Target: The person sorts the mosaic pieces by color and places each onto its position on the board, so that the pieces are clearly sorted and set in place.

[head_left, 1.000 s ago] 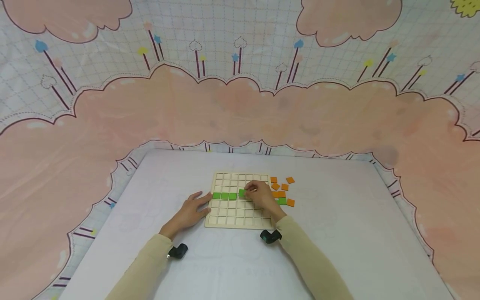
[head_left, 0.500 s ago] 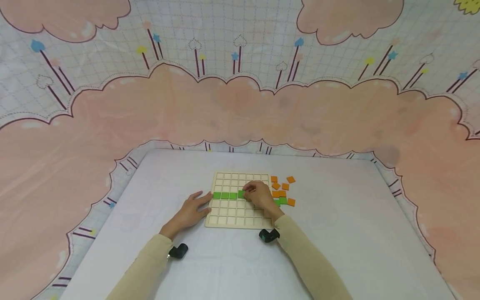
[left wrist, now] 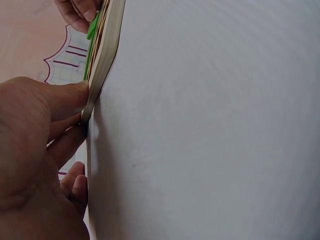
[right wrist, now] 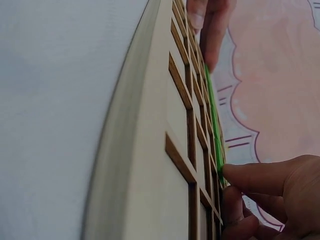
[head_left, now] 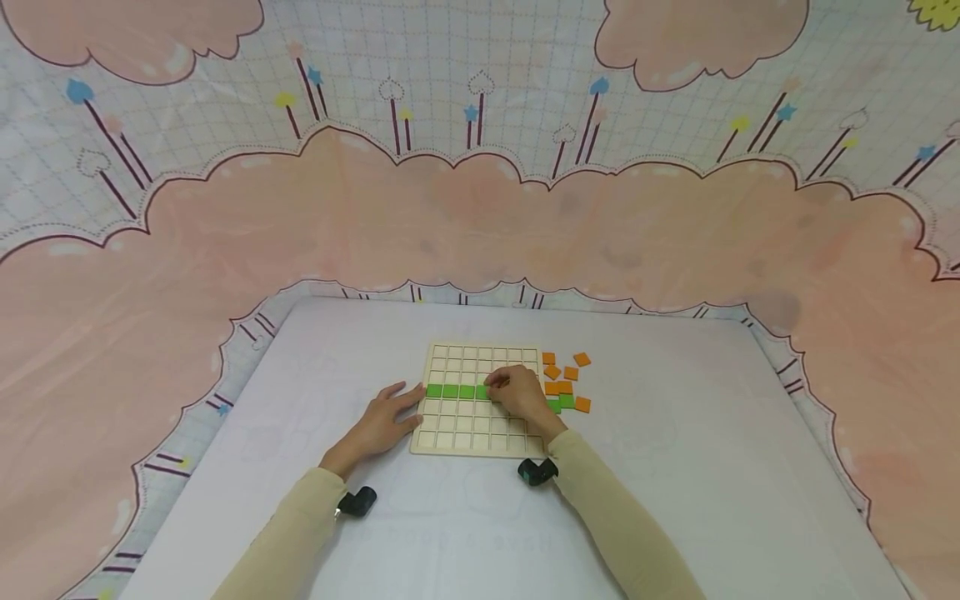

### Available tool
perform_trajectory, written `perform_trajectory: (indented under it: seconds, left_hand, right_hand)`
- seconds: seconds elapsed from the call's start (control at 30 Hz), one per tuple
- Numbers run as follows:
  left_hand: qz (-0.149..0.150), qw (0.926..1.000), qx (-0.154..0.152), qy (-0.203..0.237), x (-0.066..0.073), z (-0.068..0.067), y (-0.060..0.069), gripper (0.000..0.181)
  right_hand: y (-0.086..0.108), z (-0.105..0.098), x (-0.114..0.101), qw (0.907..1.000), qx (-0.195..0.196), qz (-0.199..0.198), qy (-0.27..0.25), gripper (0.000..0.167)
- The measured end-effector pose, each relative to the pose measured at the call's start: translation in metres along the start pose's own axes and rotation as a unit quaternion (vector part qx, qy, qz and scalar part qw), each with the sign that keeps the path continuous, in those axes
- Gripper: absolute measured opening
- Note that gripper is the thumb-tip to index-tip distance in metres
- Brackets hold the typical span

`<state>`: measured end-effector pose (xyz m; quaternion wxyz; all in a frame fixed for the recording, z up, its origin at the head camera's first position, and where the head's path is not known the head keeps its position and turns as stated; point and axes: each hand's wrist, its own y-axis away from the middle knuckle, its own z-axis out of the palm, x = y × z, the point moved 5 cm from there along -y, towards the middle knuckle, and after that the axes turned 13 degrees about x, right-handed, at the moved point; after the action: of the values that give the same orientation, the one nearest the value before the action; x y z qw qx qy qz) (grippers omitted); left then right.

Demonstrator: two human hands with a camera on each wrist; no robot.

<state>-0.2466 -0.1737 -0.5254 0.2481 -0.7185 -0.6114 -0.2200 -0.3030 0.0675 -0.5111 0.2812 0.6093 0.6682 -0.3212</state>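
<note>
A pale wooden grid board (head_left: 453, 423) lies flat on the table, with a row of green square tiles (head_left: 450, 391) set across its middle. My right hand (head_left: 519, 392) is over the board, pinching the green tile (head_left: 482, 392) at the row's right end between thumb and curled fingers. In the left wrist view that green tile (left wrist: 92, 27) looks slightly tilted. My left hand (head_left: 384, 421) rests at the board's left edge, fingers spread, with thumb and fingertips touching it. The right hand and forearm hide part of the board's right side.
Several loose orange tiles (head_left: 571, 373) lie right of the board, with a green tile (head_left: 566, 402) and another partly hidden green tile (head_left: 554, 406) among them. A white cloth covers the table (head_left: 675, 467). Behind it hangs a patterned curtain (head_left: 480, 225).
My right hand has moved slightly down and toward me, and the green tile under its fingers has come down into line with the row. The left hand has stayed in place.
</note>
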Motion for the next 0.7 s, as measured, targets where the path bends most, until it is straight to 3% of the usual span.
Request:
perform_trajectory:
  seconds: [0.5,0.7]
  left_hand:
    - [0.002,1.0,0.001,0.002,0.002,0.0,0.001,0.056]
    - [0.0,1.0,0.003,0.003,0.003,-0.001,0.001,0.055]
  right_hand:
    - [0.005,-0.009,0.001,0.9977,0.018,0.028,-0.059,0.015]
    - [0.008,-0.024,-0.011,0.9959,0.02,0.003,-0.088,0.018]
